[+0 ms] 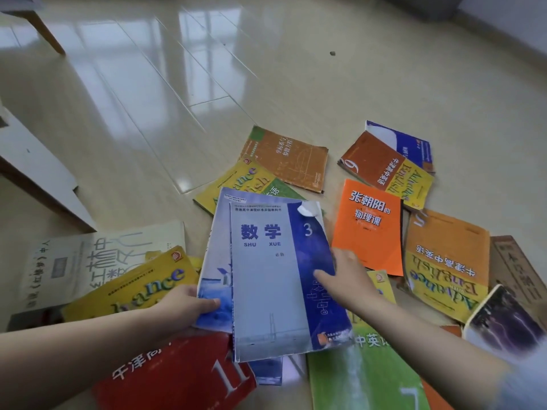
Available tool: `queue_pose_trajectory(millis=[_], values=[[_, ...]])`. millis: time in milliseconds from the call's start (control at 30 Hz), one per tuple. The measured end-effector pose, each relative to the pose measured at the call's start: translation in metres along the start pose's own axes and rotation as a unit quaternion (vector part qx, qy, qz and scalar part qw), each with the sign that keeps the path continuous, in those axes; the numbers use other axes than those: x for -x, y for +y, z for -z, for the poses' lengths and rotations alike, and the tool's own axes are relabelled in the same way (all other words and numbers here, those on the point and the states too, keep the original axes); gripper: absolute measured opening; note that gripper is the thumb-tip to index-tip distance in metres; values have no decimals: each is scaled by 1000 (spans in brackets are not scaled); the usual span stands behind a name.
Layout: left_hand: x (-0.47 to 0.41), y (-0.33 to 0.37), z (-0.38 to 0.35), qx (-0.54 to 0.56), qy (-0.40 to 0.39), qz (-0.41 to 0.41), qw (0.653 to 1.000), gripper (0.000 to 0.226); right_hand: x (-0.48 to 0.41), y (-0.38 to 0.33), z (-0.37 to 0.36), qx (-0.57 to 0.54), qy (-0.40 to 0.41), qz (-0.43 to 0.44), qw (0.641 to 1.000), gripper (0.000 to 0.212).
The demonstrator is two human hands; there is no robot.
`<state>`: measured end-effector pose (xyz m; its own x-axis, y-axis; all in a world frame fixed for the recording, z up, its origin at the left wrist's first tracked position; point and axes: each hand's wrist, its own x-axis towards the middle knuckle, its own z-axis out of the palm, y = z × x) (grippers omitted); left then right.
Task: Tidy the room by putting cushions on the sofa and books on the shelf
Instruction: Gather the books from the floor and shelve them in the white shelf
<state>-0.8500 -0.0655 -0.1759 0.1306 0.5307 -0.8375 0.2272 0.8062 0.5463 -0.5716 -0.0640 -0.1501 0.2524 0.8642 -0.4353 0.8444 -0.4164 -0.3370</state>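
Several books lie scattered on the tiled floor. A blue maths book marked 3 [266, 279] lies on top of a second blue book [214, 261], both lifted a little above the pile. My left hand [183, 306] grips the second blue book's left edge, thumb on its cover. My right hand [344, 279] holds the right edge of the maths book, thumb on the cover. Under them lie a red book [165, 377] and a green book [364, 371]. An orange book [367, 226] lies just right of my right hand.
More books ring the pile: a white one [88, 261], yellow English books [242, 179] [444, 270], a brown one [290, 158], a dark one [503, 321]. White furniture [38, 176] stands at left, a wooden leg [47, 31] at upper left. Shiny tiled floor [177, 84] stretches beyond.
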Motion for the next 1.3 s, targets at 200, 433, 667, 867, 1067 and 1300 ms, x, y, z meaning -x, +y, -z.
queue_pose_trajectory(millis=[200,433,667,867,1067,1300], values=[[-5,-1,1,-10,10,4,1000,19,0,17,-13,-20,-33,-27,999,23],[-3,4,3,-5,6,-22,1000,42,11,-14,-29,-89,-73,35,993,21],[4,4,-4,-87,59,-82,991,19,6,5,-29,-44,-2,22,999,39],[9,4,-23,-114,38,-153,981,8,1,72,-9,21,120,-69,990,46],[12,3,-50,-140,35,-137,980,11,2,123,15,83,195,-161,964,51],[13,0,-51,-180,62,-147,971,15,13,179,23,77,172,-282,941,69]])
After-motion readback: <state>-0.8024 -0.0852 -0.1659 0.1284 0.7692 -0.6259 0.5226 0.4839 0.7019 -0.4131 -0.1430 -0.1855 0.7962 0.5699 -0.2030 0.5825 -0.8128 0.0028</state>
